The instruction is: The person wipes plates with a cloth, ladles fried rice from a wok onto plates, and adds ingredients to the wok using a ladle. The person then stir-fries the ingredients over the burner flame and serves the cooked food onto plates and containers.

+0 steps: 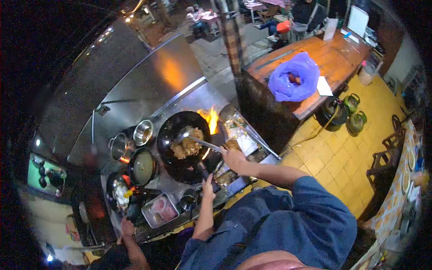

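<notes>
Brown fried food [188, 146], rice or noodles, lies in a large black wok [173, 168] on the stove. My left hand [208, 188] is closed around the wok's handle [203, 171] at its near side. My right hand [234, 160] grips a long metal ladle [204, 143], whose head rests in the food. Flames [211, 120] rise by the wok's far right rim.
At left, a co-worker's hand [127, 228] holds a pan with egg [120, 195]. A pot of pale liquid [144, 166], metal pots [143, 132] and a tray of pinkish food [160, 210] stand nearby. A purple bag [294, 77] sits on the wooden counter [270, 63].
</notes>
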A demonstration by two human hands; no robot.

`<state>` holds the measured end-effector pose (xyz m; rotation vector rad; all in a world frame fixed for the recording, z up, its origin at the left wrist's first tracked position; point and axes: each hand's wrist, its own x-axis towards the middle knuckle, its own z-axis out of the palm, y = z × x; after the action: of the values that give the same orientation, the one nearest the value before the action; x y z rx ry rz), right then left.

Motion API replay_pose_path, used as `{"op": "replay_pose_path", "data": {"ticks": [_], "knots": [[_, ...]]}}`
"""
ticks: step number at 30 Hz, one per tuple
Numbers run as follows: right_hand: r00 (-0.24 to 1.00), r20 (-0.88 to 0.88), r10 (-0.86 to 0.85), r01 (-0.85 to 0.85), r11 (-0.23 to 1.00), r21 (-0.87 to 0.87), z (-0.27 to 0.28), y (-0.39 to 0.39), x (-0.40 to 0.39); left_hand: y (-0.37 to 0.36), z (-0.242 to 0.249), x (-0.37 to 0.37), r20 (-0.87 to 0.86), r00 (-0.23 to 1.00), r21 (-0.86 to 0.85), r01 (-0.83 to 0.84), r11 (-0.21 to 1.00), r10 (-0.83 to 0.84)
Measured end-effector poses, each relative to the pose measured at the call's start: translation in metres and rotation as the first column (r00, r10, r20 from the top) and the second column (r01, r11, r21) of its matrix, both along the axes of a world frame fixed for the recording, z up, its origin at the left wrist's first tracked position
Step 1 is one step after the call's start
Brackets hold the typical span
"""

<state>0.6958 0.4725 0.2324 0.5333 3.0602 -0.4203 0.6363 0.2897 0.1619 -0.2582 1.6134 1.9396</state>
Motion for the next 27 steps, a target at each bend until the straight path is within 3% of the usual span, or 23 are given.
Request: {"op": "replay_pose_path", "data": {"ticks": [1,2,3,4,6,8,10,11,12,13,14,15,18,19,20,21,23,24,25,26,27], "knots": [[0.988,-0.115,0.104,-0.096,0.993,0.07,-0.001,-0.01,0.025,-0.002,0.002,-0.001,-0.066,0.996,-0.114,0.046,0.992,-0.054],[0.937,0.197,0.287,-0.337,0.891,0.305,0.046,-0.025,0.049,-0.006,0.006,-0.006,-0.119,0.986,-0.232,0.084,0.969,-0.113],[0.925,0.241,0.293,-0.335,0.929,0.156,0.089,-0.033,0.061,-0.004,0.006,-0.016,-0.12,0.989,-0.229,0.063,0.971,-0.092],[0.903,0.302,0.305,-0.321,0.947,0.003,0.11,-0.036,0.068,-0.003,-0.001,-0.022,-0.029,0.989,-0.053,0.14,0.989,-0.142],[0.926,-0.166,0.338,-0.357,0.929,-0.1,0.056,-0.013,0.055,-0.011,-0.02,-0.016,0.141,0.957,0.32,0.198,0.926,-0.254],[0.961,0.007,0.276,-0.275,0.959,0.066,0.024,-0.001,0.014,-0.005,-0.009,-0.018,0.146,0.983,0.102,0.098,0.99,-0.112],[0.962,0.02,0.274,-0.274,0.962,-0.015,0.029,-0.014,0.003,-0.003,0.015,-0.019,0.187,0.966,0.03,0.174,0.984,-0.176],[0.931,0.053,0.36,-0.359,0.933,-0.032,0.031,-0.011,0.004,0.002,0.007,-0.022,0.262,0.962,0.073,0.066,0.995,-0.083],[0.919,0.062,0.389,-0.368,0.904,-0.216,0.038,0.012,0.004,0.009,-0.004,-0.017,0.324,0.946,0.11,-0.041,0.993,0.003],[0.913,0.058,0.405,-0.355,0.855,-0.378,0.058,0.034,-0.004,0.012,0.042,0.002,0.385,0.923,0.249,-0.097,0.964,-0.006],[0.898,0.099,0.428,-0.366,0.854,-0.371,0.116,0.042,0.008,0.014,0.115,0.02,0.423,0.905,0.379,-0.139,0.915,-0.037],[0.915,0.187,0.358,-0.314,0.921,-0.229,0.151,0.043,0.016,0.01,0.157,0.032,0.453,0.887,0.415,-0.124,0.901,-0.087],[0.851,0.139,0.507,-0.478,0.856,-0.194,0.171,0.056,0.021,0.002,0.197,0.043,0.567,0.79,0.506,-0.11,0.856,-0.233],[0.836,0.135,0.532,-0.493,0.837,-0.239,0.17,0.052,0.025,-0.007,0.16,0.026,0.517,0.817,0.5,-0.046,0.865,-0.256],[0.825,0.128,0.55,-0.501,0.818,-0.285,0.167,0.051,0.031,-0.019,0.152,0.014,0.414,0.868,0.468,0.056,0.882,-0.275],[0.825,0.137,0.549,-0.496,0.818,-0.29,0.164,0.048,0.038,-0.027,0.126,0.008,0.358,0.907,0.36,0.084,0.929,-0.221],[0.883,0.211,0.419,-0.37,0.898,-0.236,0.153,0.035,0.047,-0.027,0.056,0.007,0.304,0.949,0.198,0.021,0.98,-0.082],[0.909,0.234,0.346,-0.304,0.932,-0.2,0.153,0.026,0.048,-0.018,0.097,0.039,0.362,0.931,0.156,-0.001,0.988,-0.056],[0.921,0.234,0.311,-0.295,0.95,-0.1,0.16,0.017,0.052,-0.012,0.126,0.063,0.304,0.942,0.167,0.092,0.982,-0.14],[0.927,0.225,0.301,-0.285,0.953,-0.103,0.159,0.017,0.055,-0.009,0.146,0.084,0.255,0.94,0.166,0.187,0.968,-0.225],[0.921,0.223,0.321,-0.294,0.945,-0.145,0.157,0.02,0.055,-0.005,0.163,0.093,0.313,0.919,0.194,0.187,0.963,-0.241]]}}
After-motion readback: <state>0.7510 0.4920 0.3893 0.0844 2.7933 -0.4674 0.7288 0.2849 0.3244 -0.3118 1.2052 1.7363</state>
